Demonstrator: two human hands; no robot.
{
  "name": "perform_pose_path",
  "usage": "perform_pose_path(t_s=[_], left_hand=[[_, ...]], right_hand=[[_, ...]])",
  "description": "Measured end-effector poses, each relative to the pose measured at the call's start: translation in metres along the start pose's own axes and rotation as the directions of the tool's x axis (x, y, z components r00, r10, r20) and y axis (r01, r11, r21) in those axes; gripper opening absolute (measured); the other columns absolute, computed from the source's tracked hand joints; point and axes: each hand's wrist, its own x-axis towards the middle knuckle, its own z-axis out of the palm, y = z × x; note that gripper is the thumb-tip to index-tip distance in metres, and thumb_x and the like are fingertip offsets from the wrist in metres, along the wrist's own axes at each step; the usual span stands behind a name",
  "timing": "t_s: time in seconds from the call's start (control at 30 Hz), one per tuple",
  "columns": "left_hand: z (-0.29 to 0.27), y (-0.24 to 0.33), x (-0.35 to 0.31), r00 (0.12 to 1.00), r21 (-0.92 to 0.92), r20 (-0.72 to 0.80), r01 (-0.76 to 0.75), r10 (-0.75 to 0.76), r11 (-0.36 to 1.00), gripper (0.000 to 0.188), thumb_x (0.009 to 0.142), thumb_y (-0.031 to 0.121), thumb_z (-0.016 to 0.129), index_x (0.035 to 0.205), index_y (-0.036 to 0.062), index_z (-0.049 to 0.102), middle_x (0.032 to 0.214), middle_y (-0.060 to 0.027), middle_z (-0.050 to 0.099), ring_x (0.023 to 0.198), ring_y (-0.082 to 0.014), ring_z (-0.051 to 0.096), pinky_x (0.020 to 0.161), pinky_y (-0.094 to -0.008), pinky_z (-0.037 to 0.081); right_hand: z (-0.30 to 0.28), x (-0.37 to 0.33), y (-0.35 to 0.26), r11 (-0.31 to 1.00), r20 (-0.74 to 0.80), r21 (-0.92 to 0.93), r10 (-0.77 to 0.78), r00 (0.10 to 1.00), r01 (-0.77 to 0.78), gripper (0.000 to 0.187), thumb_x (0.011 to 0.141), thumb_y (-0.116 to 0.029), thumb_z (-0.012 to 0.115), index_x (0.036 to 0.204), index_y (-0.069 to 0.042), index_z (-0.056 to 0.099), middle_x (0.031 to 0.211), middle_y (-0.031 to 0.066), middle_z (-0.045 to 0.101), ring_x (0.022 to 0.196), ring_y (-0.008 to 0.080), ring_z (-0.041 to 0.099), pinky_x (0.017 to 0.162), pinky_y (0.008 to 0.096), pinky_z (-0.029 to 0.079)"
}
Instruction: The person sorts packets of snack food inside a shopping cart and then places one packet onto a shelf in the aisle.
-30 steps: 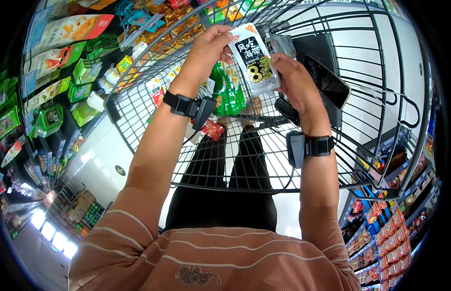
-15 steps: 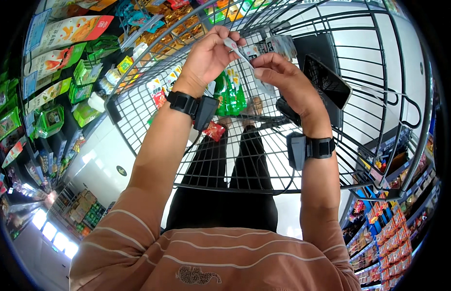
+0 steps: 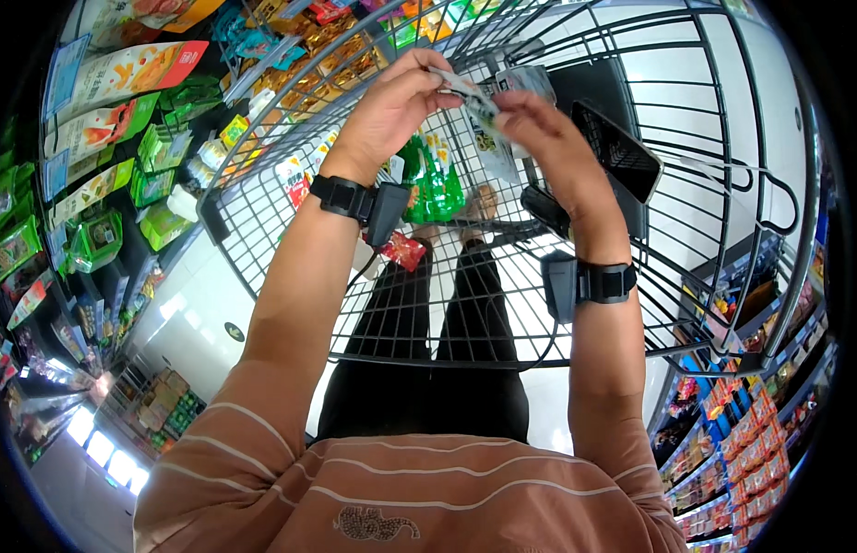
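Above the shopping cart, my left hand (image 3: 398,109) pinches one end of a small pale grey-white packet (image 3: 467,90) between thumb and fingers. The packet's broad side now shows, tilted, its print blurred. At its other end is my right hand (image 3: 548,134), fingers smeared by motion; whether they grip the packet cannot be made out. Below, inside the cart, lie green packages (image 3: 432,184), a red packet (image 3: 404,251) and a clear-and-grey pack (image 3: 491,152). Both wrists wear black straps with a small box.
The black wire cart (image 3: 428,361) surrounds my hands. A smartphone (image 3: 617,152) lies on its black panel at the right. Shelves of snack packs (image 3: 101,226) rise at the left; more racks of packets (image 3: 751,461) stand at the lower right.
The packet has turned from edge-on to show its broad face. My right hand has shifted slightly and its fingers are blurred; my left hand keeps its pinch.
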Motion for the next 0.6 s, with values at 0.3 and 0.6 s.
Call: perform_pose_path(t_s=[0.3,0.6], left_hand=[[0.033,-0.003,0.036,0.991,0.613,0.04,-0.127,0.13,0.78,0.013,0.091,0.009,0.049,0.096,0.0026,0.059,0.093,-0.0022,0.058,0.093,-0.0132,0.059,0.089,-0.0286,0.047],[0.044,-0.022,0.074,0.964,0.817,0.258,-0.252,0.063,0.519,0.014,0.085,0.009,0.047,0.092,0.0054,0.059,0.088,0.0009,0.056,0.084,-0.0086,0.051,0.076,-0.0247,0.042]], right_hand=[[-0.027,0.014,0.0,0.915,-0.53,0.286,-0.096,0.843,0.284,0.022,0.092,-0.009,0.05,0.107,0.003,0.058,0.104,0.0141,0.067,0.096,0.0191,0.063,0.088,0.0293,0.048],[-0.028,0.013,0.0,0.922,-0.521,0.277,-0.093,0.849,0.271,0.024,0.092,-0.009,0.049,0.109,0.005,0.058,0.103,0.0157,0.068,0.095,0.0192,0.064,0.086,0.029,0.048]])
